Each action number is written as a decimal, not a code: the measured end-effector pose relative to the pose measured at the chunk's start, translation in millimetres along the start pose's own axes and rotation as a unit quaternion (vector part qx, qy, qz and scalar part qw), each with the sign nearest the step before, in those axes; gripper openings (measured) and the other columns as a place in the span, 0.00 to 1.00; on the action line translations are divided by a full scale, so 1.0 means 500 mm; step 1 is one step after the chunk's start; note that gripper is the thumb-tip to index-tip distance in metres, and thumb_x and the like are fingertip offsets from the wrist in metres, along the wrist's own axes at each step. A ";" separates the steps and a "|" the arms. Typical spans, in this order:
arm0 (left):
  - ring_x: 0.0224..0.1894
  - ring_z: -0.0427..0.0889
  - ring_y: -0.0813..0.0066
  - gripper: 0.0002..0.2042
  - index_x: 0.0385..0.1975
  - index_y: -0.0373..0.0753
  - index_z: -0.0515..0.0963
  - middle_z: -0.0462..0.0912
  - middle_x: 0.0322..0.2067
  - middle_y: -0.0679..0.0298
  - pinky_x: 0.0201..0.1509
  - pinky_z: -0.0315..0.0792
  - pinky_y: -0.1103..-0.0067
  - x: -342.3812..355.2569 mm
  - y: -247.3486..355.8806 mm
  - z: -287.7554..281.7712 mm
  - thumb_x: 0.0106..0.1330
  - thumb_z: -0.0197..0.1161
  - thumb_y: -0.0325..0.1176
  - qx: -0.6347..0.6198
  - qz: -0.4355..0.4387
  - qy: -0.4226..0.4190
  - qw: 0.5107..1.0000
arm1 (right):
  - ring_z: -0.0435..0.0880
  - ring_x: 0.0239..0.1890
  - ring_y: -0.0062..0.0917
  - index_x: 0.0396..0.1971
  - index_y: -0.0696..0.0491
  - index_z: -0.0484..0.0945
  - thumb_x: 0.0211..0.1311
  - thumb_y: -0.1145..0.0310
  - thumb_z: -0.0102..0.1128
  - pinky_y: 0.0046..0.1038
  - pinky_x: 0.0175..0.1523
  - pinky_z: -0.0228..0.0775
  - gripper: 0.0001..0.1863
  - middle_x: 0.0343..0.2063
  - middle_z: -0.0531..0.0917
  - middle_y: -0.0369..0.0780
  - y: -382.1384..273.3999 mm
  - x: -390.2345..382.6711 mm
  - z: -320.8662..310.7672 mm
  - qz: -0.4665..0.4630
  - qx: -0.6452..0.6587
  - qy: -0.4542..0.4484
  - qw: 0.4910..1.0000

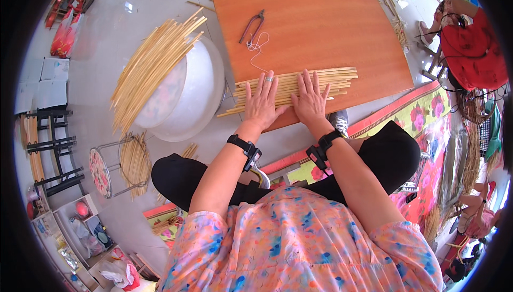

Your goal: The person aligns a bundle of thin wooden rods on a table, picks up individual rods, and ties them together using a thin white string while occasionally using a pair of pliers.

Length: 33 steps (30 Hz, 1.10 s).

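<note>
Both my hands lie flat, fingers stretched out, on a row of straw-coloured stalks (336,76) laid side by side along the near edge of an orange-brown wooden board (320,19). My left hand (261,106) presses on the left part of the row, a ring on one finger. Just to its right, my right hand (310,102) covers the middle. The stalk ends stick out unevenly at both sides. A white thread (258,51) curls on the board and runs down to my left fingertips. Beyond it rest dark-handled pliers (252,26), slightly spread.
Left of the board, a thick bundle of stalks (155,67) lies across a round white tub (206,83). A stool (100,173) lies tipped over near more stalks (134,161). A floral mat (422,113) spreads at right. A person in red (473,51) sits at far right.
</note>
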<state>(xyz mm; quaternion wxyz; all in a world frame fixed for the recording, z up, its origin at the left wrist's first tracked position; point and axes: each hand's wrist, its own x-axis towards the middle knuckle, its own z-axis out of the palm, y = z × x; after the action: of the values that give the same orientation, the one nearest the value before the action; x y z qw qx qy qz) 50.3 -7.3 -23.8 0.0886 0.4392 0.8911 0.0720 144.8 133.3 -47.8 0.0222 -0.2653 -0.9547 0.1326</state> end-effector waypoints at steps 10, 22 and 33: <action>0.75 0.44 0.64 0.45 0.71 0.42 0.52 0.46 0.73 0.63 0.73 0.41 0.50 0.000 -0.003 0.015 0.57 0.63 0.58 -0.022 0.007 -0.021 1.000 | 0.44 0.75 0.36 0.69 0.47 0.57 0.63 0.52 0.52 0.61 0.71 0.29 0.35 0.72 0.53 0.34 0.010 -0.007 0.008 0.011 0.020 0.002 1.000; 0.75 0.43 0.63 0.46 0.71 0.40 0.49 0.46 0.73 0.61 0.72 0.43 0.49 -0.007 -0.016 0.011 0.58 0.62 0.57 -0.006 0.013 -0.011 1.000 | 0.42 0.75 0.35 0.69 0.49 0.57 0.63 0.50 0.52 0.63 0.70 0.27 0.36 0.72 0.52 0.34 0.005 -0.006 0.001 0.019 0.008 -0.008 1.000; 0.46 0.79 0.54 0.12 0.40 0.40 0.79 0.79 0.45 0.56 0.49 0.73 0.61 0.203 -0.210 -0.099 0.61 0.64 0.39 -0.143 -0.116 0.149 0.971 | 0.44 0.74 0.39 0.68 0.49 0.56 0.62 0.60 0.56 0.61 0.70 0.33 0.36 0.71 0.53 0.38 -0.019 0.015 -0.014 0.012 0.064 0.089 0.994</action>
<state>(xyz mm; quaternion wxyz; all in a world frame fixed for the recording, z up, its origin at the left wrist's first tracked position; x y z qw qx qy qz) -102.5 7.6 -7.0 0.0246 0.2998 0.9195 0.2530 134.6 130.8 -38.6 0.1229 -0.2855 -0.9352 0.1696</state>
